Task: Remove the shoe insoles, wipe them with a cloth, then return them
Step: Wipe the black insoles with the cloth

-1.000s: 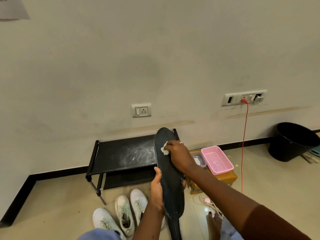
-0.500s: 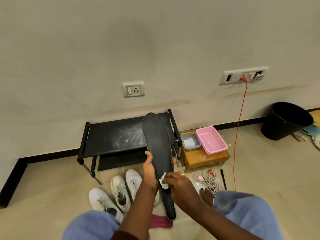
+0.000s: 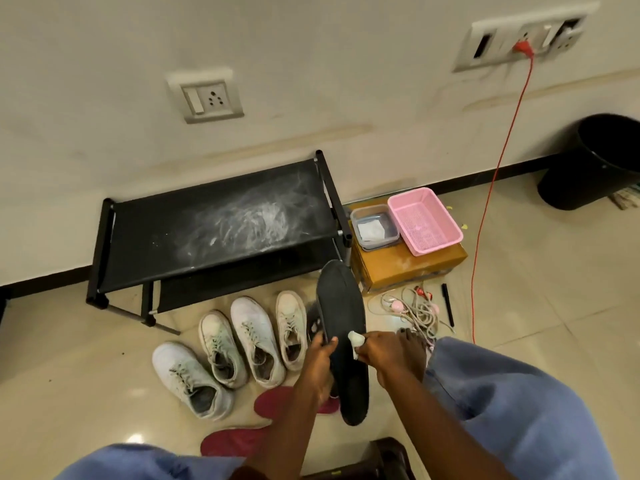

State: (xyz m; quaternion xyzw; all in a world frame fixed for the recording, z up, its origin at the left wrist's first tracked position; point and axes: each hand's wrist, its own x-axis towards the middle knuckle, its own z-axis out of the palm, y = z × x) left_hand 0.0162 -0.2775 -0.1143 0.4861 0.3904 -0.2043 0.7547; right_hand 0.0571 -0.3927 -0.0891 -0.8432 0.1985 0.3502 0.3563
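A long black insole [image 3: 341, 317] is held upright over the floor. My left hand [image 3: 320, 358] grips its left edge near the middle, thumb on the front face. My right hand [image 3: 388, 355] pinches a small white cloth [image 3: 356, 341] and presses it against the insole's right side. Several white sneakers [image 3: 254, 337] stand in a row on the floor to the left. Two dark red insoles [image 3: 273, 401] [image 3: 232, 441] lie flat on the tiles below the sneakers.
A black shoe rack [image 3: 214, 223] with white smears stands against the wall. Right of it a brown box [image 3: 408, 268] carries a pink basket [image 3: 424, 220] and a clear container [image 3: 374, 228]. Tangled cords [image 3: 412, 306], a red cable [image 3: 491, 188] and a black bin [image 3: 595, 161] are at the right.
The camera has tilted down toward the floor. My right hand with the cloth went from the insole's top to its middle, and the insole now sits lower, over the tiles.
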